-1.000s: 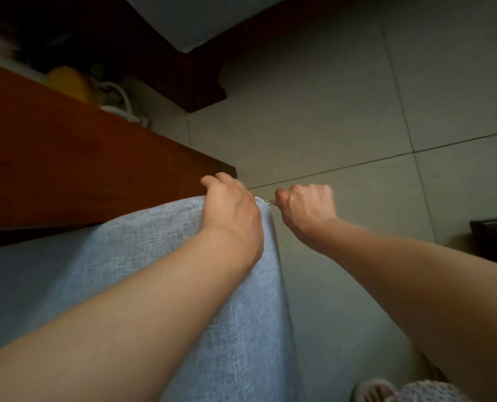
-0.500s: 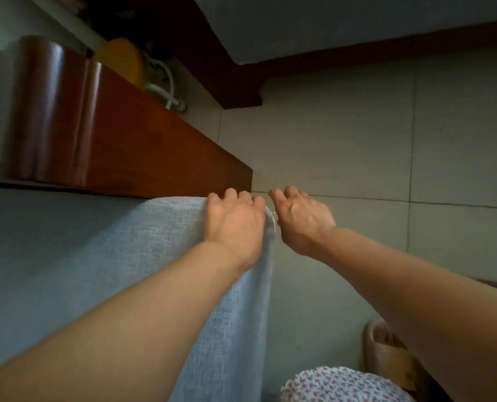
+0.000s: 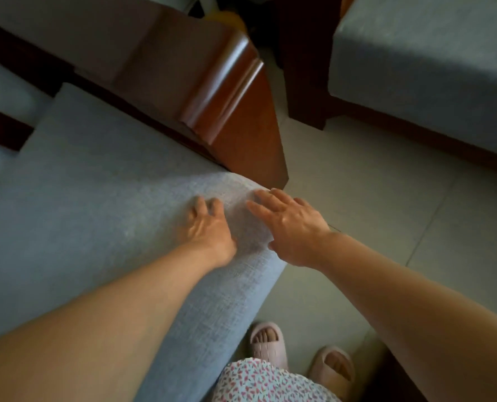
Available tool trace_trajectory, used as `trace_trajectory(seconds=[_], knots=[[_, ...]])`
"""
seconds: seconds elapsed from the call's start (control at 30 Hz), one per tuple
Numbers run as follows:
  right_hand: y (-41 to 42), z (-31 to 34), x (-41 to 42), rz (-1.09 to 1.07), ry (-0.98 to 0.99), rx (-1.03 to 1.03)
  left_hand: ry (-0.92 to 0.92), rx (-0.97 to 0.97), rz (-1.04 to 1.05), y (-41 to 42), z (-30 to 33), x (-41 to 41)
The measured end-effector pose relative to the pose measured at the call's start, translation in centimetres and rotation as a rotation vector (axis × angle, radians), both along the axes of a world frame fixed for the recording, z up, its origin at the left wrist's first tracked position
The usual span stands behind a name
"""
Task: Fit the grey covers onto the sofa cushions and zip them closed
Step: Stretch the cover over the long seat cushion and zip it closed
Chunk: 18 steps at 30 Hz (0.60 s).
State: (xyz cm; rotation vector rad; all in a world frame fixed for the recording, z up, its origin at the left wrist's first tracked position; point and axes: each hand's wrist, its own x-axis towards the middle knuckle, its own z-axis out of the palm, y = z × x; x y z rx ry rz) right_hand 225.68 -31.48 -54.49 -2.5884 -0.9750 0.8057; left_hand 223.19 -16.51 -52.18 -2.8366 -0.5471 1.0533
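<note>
Now both hands, left (image 3: 209, 230) and right (image 3: 292, 227), flat on the grey cushion cover (image 3: 96, 198) (grip apparently released).

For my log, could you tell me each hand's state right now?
Left hand: open, resting on the grey cover.
Right hand: open, fingers flat on it.

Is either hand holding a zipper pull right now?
No: the left hand and right hand both lie on the grey cover, pinching nothing.

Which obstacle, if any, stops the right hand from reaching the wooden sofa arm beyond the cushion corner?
Probably none: the right hand lies open on the grey cushion corner, and the wooden sofa arm stands just beyond its fingertips with nothing between.
</note>
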Motion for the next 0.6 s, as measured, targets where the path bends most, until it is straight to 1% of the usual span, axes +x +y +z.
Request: trace_trajectory(seconds=[0.1,0.2,0.33,0.5,0.6], knots=[[1.1,-0.3,0.2,0.124,-0.07,-0.077,0.005,0.031,0.091,2.5,-0.7,-1.1],[3.2,-0.7,1.2,0.231,-0.134,-0.128,0.013,-0.039,0.145,3.9,-1.2,-1.3],[7.9,-0.2,2.8,0.363,-0.134,-0.185,-0.009,-0.143,0.205,5.7,-1.5,-1.3],[10.2,0.2,3.8,0.428,-0.131,-0.328,-0.003,-0.205,0.148,8.0,-1.4,-2.4],[10.5,0.3,3.8,0.441,-0.111,-0.375,-0.003,-0.228,0.133,8.3,-1.6,-2.6]])
